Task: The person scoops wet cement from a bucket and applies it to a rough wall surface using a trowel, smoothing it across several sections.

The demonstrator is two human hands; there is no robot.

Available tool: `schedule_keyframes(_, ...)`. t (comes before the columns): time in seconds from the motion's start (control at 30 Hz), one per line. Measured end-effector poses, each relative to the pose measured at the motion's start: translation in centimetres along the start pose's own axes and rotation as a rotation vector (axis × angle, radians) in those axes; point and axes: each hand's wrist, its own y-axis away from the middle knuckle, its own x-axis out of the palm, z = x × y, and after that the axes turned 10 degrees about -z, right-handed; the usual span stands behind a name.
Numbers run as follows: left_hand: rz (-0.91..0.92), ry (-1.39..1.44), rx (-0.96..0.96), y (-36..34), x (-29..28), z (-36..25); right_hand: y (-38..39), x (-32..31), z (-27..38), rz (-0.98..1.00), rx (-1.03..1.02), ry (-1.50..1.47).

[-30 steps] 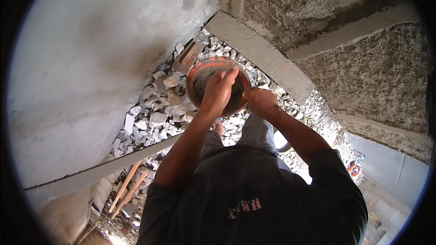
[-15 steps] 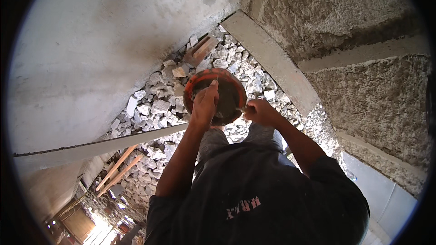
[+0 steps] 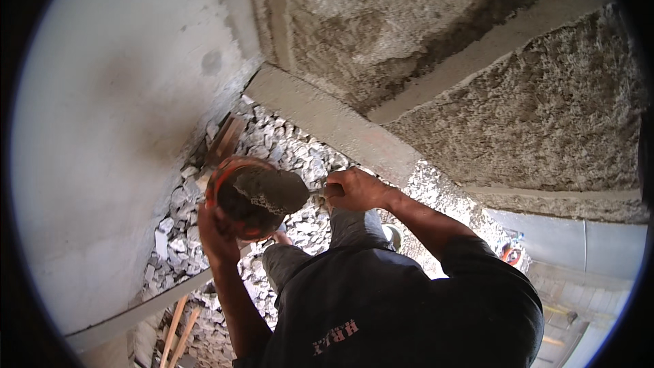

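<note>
My left hand (image 3: 216, 232) grips the side of a round bucket (image 3: 219, 178) with an orange rim, held over the gravel and partly blurred. My right hand (image 3: 354, 189) is closed on the handle of a trowel (image 3: 315, 192). A mound of wet grey mortar (image 3: 269, 187) sits on the trowel blade, which is over the bucket and hides much of its inside. A brown wooden piece, like a float (image 3: 228, 135), lies on the broken white stones (image 3: 293, 140) just beyond the bucket. My knees and part of a foot show below.
A pale plastered wall (image 3: 116, 136) rises at left; a rough mortared surface (image 3: 518, 109) fills the upper right. A flat concrete strip (image 3: 327, 116) edges the stones. A long narrow strip (image 3: 136, 310) crosses at lower left, near two wooden sticks (image 3: 178, 324).
The bucket has shifted left and tilts. My left hand has moved from over its top to its side. My right hand's trowel now shows raised, loaded with mortar.
</note>
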Motion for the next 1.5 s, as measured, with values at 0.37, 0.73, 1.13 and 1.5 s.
schedule_keyframes(0.37, -0.12, -0.099, 0.021, -0.4, 3.2, 4.9, 1.8, -26.3, -25.6, -0.054, 0.416, -0.1)
schedule_keyframes(0.73, -0.083, -0.039, -0.105, -0.8, 1.3, 7.0, 6.4, -27.7, -1.4, -0.443, -0.07, 0.156)
schedule_keyframes(1.13, 0.112, -0.094, -0.153, -1.1, -1.3, 4.5, 4.3, 4.4, 0.6, -0.039, 0.086, 0.203)
schedule_keyframes(1.5, -0.143, -0.186, 0.027, 0.3, -2.5, 6.3, 0.2, -10.2, -22.0, -0.398, 0.596, 0.621)
